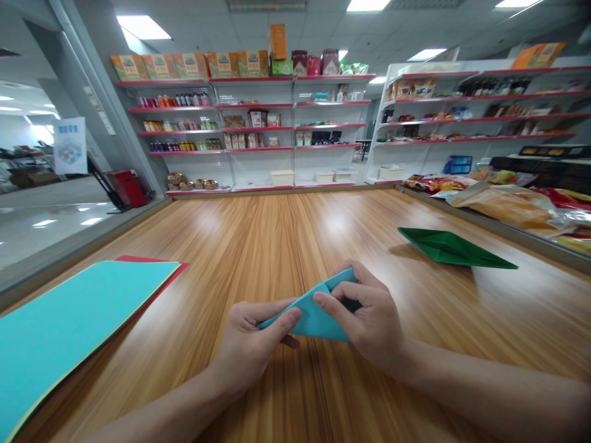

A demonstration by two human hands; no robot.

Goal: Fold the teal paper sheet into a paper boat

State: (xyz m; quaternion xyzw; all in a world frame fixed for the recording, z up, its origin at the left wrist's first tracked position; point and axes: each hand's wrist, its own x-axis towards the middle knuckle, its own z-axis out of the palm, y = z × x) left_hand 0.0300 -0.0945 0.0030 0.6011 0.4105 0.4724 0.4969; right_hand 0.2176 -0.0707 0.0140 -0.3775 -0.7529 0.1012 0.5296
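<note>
A folded piece of light blue paper [318,317] is held between both hands just above the wooden table [240,246]. My left hand [258,332] pinches its left corner, thumb on the near face and fingers behind. On the other side my right hand [369,314] grips the paper, its thumb on the front layer and some fingers tucked into the opening between the layers. The hidden fingertips and the paper's far side do not show. Farther off to the right lies a dark green folded paper boat [455,249].
A stack of coloured paper sheets [87,314], light blue on top with red showing beneath, lies at the left. Packaged goods [512,206] are piled beyond the table's right edge. Stocked store shelves [252,126] stand behind the table.
</note>
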